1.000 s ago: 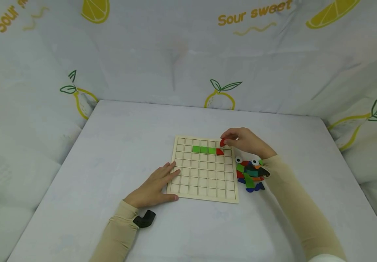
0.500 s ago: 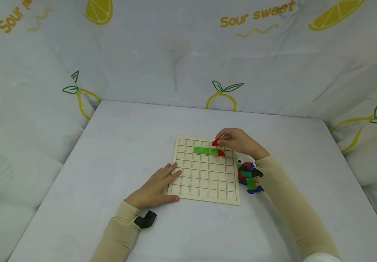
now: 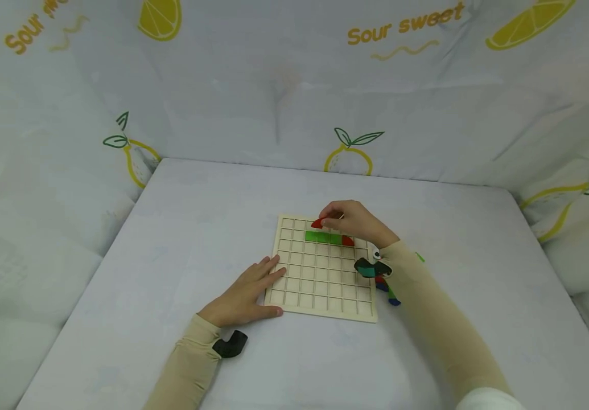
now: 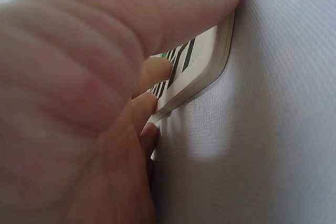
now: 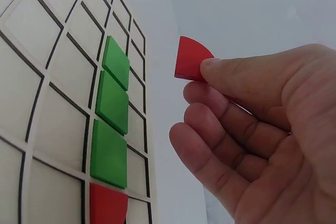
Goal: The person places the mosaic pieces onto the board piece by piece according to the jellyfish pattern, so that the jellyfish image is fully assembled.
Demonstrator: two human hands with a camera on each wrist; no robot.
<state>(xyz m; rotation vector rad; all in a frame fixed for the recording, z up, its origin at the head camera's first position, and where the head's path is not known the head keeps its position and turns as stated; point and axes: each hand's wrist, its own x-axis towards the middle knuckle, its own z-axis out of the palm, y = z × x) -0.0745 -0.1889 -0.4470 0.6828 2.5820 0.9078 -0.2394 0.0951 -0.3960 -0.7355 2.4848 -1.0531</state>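
A pale wooden grid board [image 3: 320, 279] lies on the table. Three green square tiles [image 5: 111, 103] fill cells in one row, and a red quarter-round tile [image 5: 107, 203] sits at the right end of that row. My right hand [image 3: 353, 221] pinches another red quarter-round tile [image 5: 190, 58] between thumb and forefinger, raised over the board's far edge. At the board's left edge my left hand [image 3: 245, 293] rests with fingers spread, fingertips on the frame. In the left wrist view its thumb [image 4: 178, 9] reaches along the board's corner.
To the board's right lie several coloured pieces, mostly hidden under the right sleeve [image 3: 427, 302]; a blue piece [image 3: 394, 302] shows below it. A black wrist band piece [image 3: 230, 344] sits at the left cuff. White cloth with lemon prints hangs around the table.
My right hand has moved left along the board's far edge with the red quarter-round tile. Its sleeve now covers more of the coloured pieces. My left hand has stayed on the board.
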